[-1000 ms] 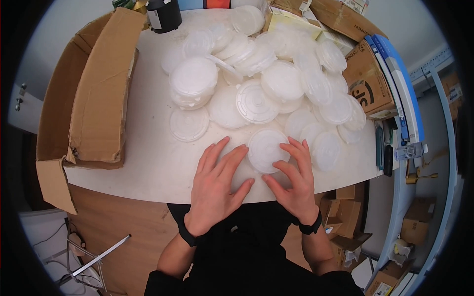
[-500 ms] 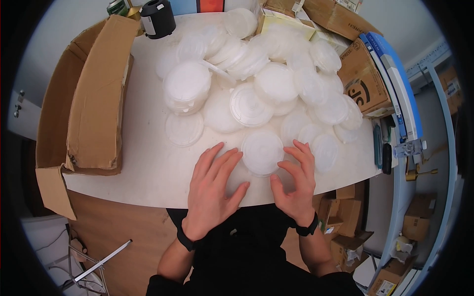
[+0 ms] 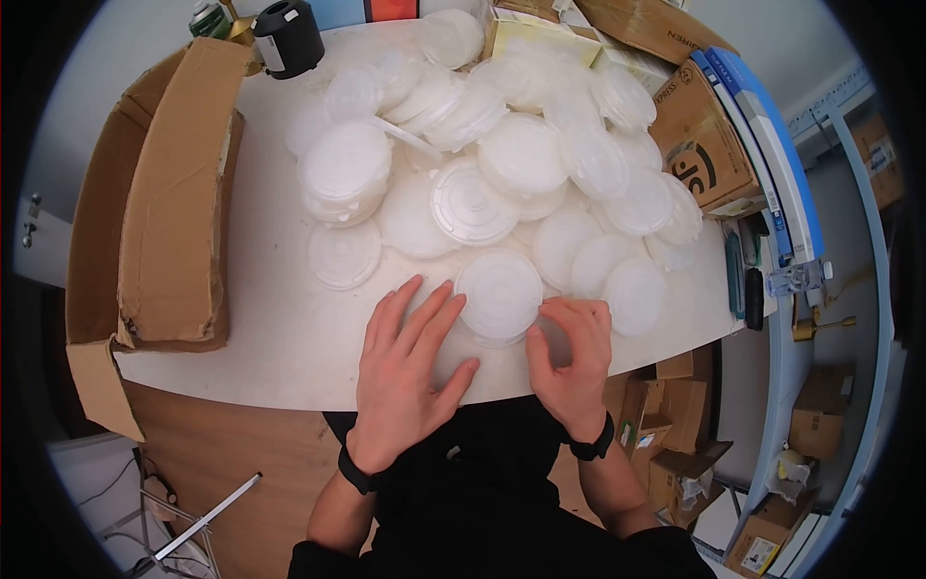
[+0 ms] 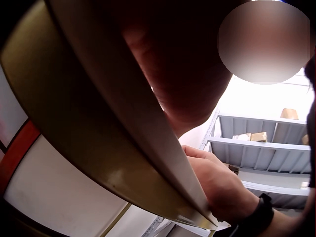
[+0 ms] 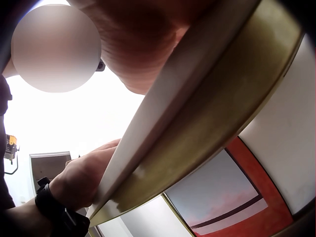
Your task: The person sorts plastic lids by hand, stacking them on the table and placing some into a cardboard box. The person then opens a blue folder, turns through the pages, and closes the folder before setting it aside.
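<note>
A small stack of round, translucent white plastic lids (image 3: 500, 294) lies near the front of the white table. At its right rim is my right hand (image 3: 574, 362), fingers curled in and thumb close to them, pinching the edge. My left hand (image 3: 405, 376) rests on the left of the stack with fingers spread and fairly straight, the fingertips beside the rim. Behind the stack lies another lid (image 3: 475, 201) with raised rings. In the left wrist view, the table edge hides most of the work; the right hand (image 4: 219, 182) shows past it.
Many more lids (image 3: 526, 154) are heaped across the table's middle and back. An open cardboard box (image 3: 178, 203) stands at the left, a black cylindrical object (image 3: 287, 41) at the back left. At the right are a carton (image 3: 709, 145) and blue-and-white flat boxes (image 3: 762, 145).
My right fingers and thumb have drawn together at the lid stack's right rim. The left hand keeps nearly the same spread pose. The head view has shifted slightly.
</note>
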Demonstrator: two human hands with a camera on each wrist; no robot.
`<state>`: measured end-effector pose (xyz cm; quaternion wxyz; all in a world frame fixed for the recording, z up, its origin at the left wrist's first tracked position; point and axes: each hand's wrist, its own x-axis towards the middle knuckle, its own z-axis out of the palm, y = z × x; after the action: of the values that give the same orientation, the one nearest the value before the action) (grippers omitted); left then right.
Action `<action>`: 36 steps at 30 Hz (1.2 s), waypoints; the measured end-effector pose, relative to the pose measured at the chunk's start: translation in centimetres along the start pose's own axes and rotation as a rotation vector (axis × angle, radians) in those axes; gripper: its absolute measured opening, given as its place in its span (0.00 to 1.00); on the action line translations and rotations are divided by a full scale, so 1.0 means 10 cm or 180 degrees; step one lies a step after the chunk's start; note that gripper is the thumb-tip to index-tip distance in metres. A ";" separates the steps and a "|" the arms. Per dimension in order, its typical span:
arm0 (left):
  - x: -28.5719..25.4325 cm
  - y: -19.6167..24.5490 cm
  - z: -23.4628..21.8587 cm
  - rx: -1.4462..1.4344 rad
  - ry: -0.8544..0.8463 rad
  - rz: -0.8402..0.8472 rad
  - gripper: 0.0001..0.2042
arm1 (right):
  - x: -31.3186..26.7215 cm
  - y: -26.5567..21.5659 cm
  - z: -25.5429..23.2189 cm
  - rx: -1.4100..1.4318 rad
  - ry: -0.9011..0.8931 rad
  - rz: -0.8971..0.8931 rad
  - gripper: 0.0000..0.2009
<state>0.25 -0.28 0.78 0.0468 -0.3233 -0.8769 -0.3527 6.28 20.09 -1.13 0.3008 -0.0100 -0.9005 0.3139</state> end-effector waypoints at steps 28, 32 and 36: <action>-0.04 0.05 0.03 -0.0053 0.0209 -0.0210 0.30 | 0.06 0.01 -0.06 0.0241 -0.0527 -0.0166 0.17; -0.04 0.04 0.04 -0.0081 0.0199 -0.0251 0.31 | 0.05 -0.01 -0.09 0.0395 -0.0779 -0.0194 0.19; -0.04 0.04 0.04 -0.0044 0.0170 -0.0275 0.30 | 0.04 0.02 -0.06 0.0350 -0.0833 -0.0147 0.20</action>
<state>0.81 -0.04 0.60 0.0527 -0.2760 -0.8860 -0.3689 6.25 20.66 -0.61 0.1880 0.0683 -0.9134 0.3544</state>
